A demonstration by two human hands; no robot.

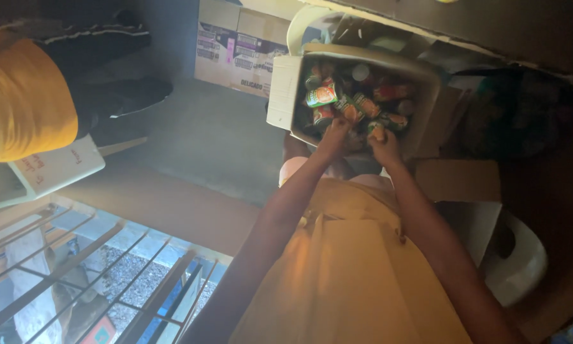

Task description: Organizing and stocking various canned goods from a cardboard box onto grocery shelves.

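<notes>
Where the light falls at the far middle, an open cardboard box (pixel 285 95) sits packed with small cans (pixel 322 94) — green and orange-red labels, lying at all angles. Behind it to the left, a larger printed carton (pixel 235 48) stands on the grey floor; a plain brown box (pixel 458 180) lies near right, beside a white plastic chair (pixel 522 264). At the far left, another person in a yellow top holds a white board (pixel 57 169) with red writing. Left hand (pixel 333 137) reaches into the box's near edge, fingers down among the cans. Right hand (pixel 384 146) is curled around one can (pixel 377 129) at the rim. Left hand's grip — cannot tell, fingers buried. Deep shadow hides the right side. Metal bars (pixel 95 274) cross the near left corner.
</notes>
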